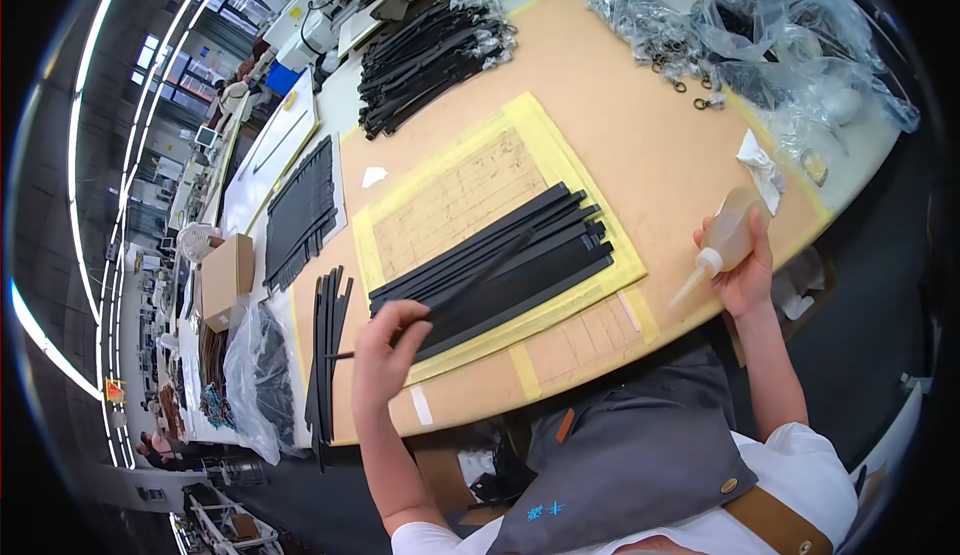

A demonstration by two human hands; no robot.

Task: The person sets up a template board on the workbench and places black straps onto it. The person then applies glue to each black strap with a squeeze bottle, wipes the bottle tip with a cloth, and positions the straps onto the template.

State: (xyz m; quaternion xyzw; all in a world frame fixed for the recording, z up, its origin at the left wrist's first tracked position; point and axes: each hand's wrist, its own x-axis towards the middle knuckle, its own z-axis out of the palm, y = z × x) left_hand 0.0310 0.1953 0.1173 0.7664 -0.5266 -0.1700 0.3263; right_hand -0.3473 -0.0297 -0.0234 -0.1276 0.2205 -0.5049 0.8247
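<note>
My left hand pinches a thin black strip, which slants up to the right over a row of black strips. Those strips lie side by side on a board edged with yellow tape. In my right hand, fingers wrapped round it, is a squeeze bottle with amber-tinted contents. Its white nozzle points down and to the left, above the table's near edge. More loose black strips lie just left of my left hand.
A pile of black straps lies at the back, with black strips on a sheet farther left. Clear plastic bags and metal clasps sit at the far right, near a crumpled white paper. A cardboard box stands left.
</note>
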